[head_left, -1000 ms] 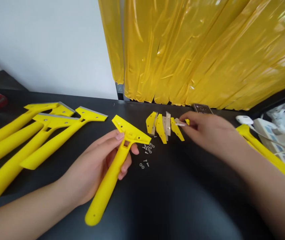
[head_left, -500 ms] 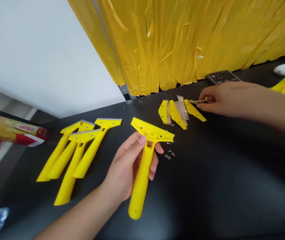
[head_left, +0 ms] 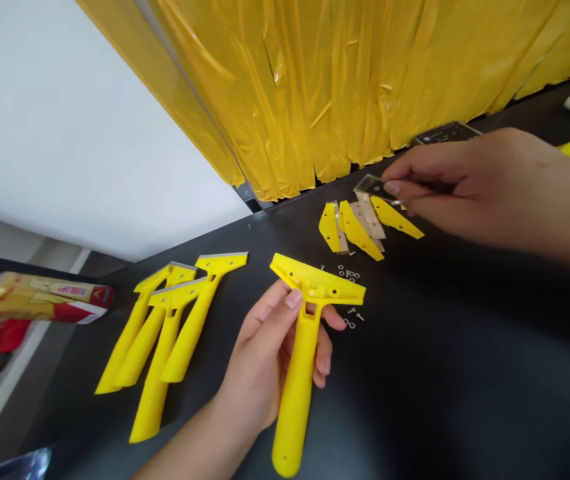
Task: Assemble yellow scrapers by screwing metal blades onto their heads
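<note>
Left hand (head_left: 262,350) gripped a yellow plastic scraper (head_left: 295,390); right hand (head_left: 475,183) pinched a flat shiny strip (head_left: 372,185). Fetching parts, I guessed; next needed care.

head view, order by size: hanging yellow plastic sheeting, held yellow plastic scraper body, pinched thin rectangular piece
1. Hanging yellow plastic sheeting
2. Yellow plastic scraper body in the left hand
3. Thin rectangular piece pinched in the right hand
</note>
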Available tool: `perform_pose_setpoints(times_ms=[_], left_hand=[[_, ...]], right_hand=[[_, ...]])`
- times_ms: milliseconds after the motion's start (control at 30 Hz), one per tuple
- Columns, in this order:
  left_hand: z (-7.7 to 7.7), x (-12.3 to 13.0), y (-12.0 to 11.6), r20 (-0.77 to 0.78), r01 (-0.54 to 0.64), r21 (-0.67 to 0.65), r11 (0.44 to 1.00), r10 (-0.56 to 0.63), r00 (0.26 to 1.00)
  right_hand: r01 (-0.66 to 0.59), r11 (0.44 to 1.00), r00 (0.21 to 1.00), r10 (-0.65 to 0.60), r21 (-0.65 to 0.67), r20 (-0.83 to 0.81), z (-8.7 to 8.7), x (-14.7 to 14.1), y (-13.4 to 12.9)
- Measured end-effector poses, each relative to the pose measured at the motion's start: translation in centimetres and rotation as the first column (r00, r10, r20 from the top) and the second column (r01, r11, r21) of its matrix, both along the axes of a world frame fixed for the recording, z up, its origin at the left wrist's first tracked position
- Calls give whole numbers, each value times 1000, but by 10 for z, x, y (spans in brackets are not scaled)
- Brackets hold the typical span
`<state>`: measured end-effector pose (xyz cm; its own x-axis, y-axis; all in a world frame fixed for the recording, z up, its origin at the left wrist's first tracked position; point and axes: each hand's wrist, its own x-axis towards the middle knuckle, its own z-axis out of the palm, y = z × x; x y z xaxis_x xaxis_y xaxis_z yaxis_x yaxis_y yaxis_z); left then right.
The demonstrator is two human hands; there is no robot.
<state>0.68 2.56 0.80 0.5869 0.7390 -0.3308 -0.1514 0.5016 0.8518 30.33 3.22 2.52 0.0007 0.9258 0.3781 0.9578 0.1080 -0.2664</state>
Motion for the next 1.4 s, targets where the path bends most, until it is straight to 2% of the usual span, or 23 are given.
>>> perform_pose_setpoints(times_ms=[67, 100, 167, 233, 333, 467, 567, 700, 767, 900, 1000, 1067, 1233, 1400], left_hand=[[-2, -1, 1, 0, -1, -25, 1000, 1, 1000], [-3, -1, 1, -3, 1, -36, 999, -1, 1000], [-3, -1, 1, -10, 21, -50, 999, -21, 1000], [-2, -1, 1, -24, 58, -62, 996, -60, 998], [1, 1, 0, -25, 95, -61, 994, -96, 995], [5, 1, 0, -18, 117, -47, 992, -118, 993], [5, 2, 0, -24, 119, -54, 991, -120, 992], [4, 2, -4, -45, 105, -45, 993, -107, 993], [3, 2, -7, -68, 111, -34, 993, -113, 991], [1, 2, -9, -99, 97, -31, 995, -100, 990], [1, 2, -9, -103, 113, -21, 993, -115, 988], [1, 3, -10, -111, 132, -5, 991, -132, 985], [0, 5, -12, -119, 166, 30, 986, -161, 980], [0, 5, -14, -142, 176, 56, 983, -167, 976]], right_hand=[[-161, 984, 978, 169, 70, -120, 1, -11, -9], [-243, 966, 946, 256, 88, -197, 2, -16, -14], [-350, 934, 856, 352, 77, -379, 4, -28, -24], [-424, 905, 758, 380, 41, -530, 4, -38, -33], [-493, 870, 652, 373, 5, -661, 0, -47, -42], [-516, 853, 565, 273, -76, -778, -11, -52, -44], [-535, 833, 564, 228, -140, -794, -18, -55, -41], [-526, 801, 674, 188, -286, -714, -24, -57, -36], [-509, 801, 689, 159, -315, -707, -24, -57, -35], [-484, 837, 535, 52, -256, -843, -18, -57, -35], [-535, 806, 452, 20, -254, -892, -15, -60, -38], [-565, 781, 466, 34, -267, -884, -16, -62, -41], [-595, 752, 579, 156, -284, -800, -20, -63, -44], [-613, 743, 574, 186, -268, -798, -20, -65, -44]])
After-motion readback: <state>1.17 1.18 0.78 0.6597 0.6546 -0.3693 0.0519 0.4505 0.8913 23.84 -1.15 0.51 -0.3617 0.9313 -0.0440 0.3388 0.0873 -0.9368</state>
